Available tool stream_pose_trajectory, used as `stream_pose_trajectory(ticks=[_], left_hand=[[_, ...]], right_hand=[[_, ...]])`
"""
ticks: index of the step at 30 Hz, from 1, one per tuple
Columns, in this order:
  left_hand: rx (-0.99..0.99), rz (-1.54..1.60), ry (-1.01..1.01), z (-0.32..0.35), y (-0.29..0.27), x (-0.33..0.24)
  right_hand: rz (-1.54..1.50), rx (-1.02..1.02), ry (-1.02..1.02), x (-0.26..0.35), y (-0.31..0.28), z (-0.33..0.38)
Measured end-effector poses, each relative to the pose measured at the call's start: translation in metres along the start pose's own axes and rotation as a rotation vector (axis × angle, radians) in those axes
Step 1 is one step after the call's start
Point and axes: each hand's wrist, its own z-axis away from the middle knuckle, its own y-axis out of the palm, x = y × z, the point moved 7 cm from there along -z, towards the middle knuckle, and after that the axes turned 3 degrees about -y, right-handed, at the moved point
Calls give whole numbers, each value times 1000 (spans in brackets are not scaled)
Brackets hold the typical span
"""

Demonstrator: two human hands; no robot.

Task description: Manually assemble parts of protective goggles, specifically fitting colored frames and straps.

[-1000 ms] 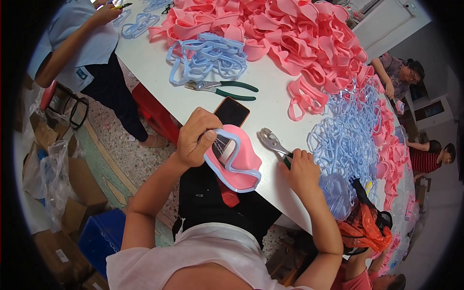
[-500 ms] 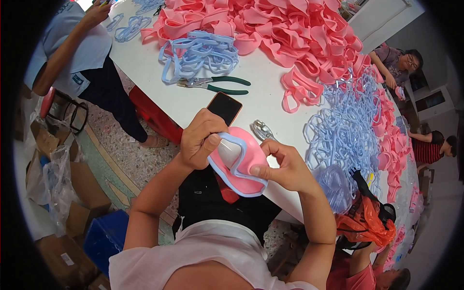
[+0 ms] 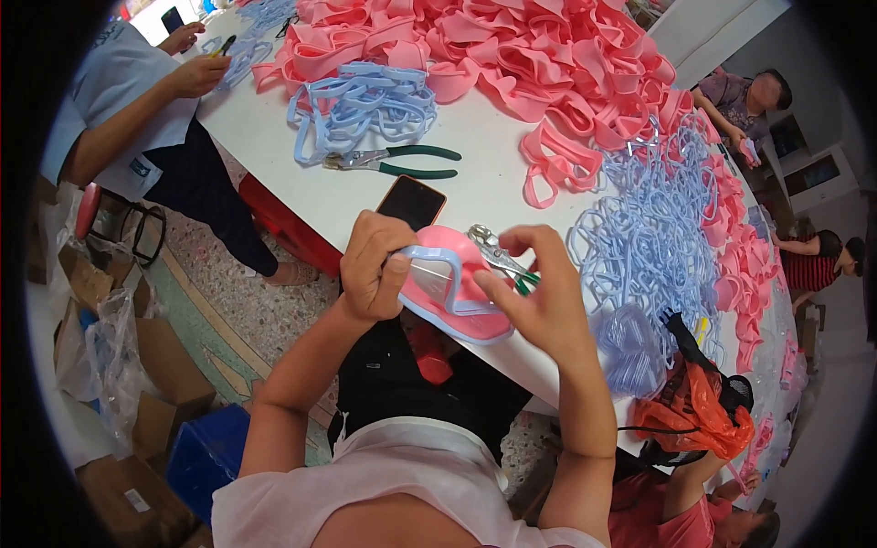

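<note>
On my feed, the pink mask piece (image 3: 456, 287) is up over the near edge of the white table (image 3: 493, 160), long axis slanting from upper left to lower right, the notch in its rim (image 3: 437, 253) opening toward the upper right. The left hand (image 3: 374, 265) has the upper-left end pinched between thumb and fingers. And the right hand (image 3: 545, 297): thumb and forefinger spread wide around the opposite side; whether the thumb touches, I can't tell. Smooth pink skirt, glossy pale-blue rim, see-through panel (image 3: 431, 276). Just beyond, I see metal-jawed pliers (image 3: 484, 239) and a flat, rectangular phone (image 3: 412, 203).
</note>
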Motion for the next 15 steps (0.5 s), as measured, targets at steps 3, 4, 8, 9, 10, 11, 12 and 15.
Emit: stream_pose_trajectory(ticks=[3, 4, 8, 9, 10, 11, 12, 15], left_hand=[[-103, -65, -14, 9, -7, 2], [-140, -85, -6, 11, -6, 1], [-189, -42, 10, 17, 8, -10], [-220, -19, -21, 21, 11, -7], [-251, 3, -52, 23, 12, -4], [-251, 4, -49, 24, 12, -4], [-208, -19, -65, 20, 16, -4], [-13, -161, 8, -3, 14, -25]], right_hand=[[350, -166, -321, 46, -2, 23], [440, -172, -316, 56, 7, 30], [517, -143, -228, 55, 24, 31], [499, -144, -200, 51, 25, 29], [500, -147, -200, 48, 24, 29], [484, -149, -198, 45, 22, 29], [469, -149, -198, 42, 19, 29], [508, -125, -247, 38, 10, 28]])
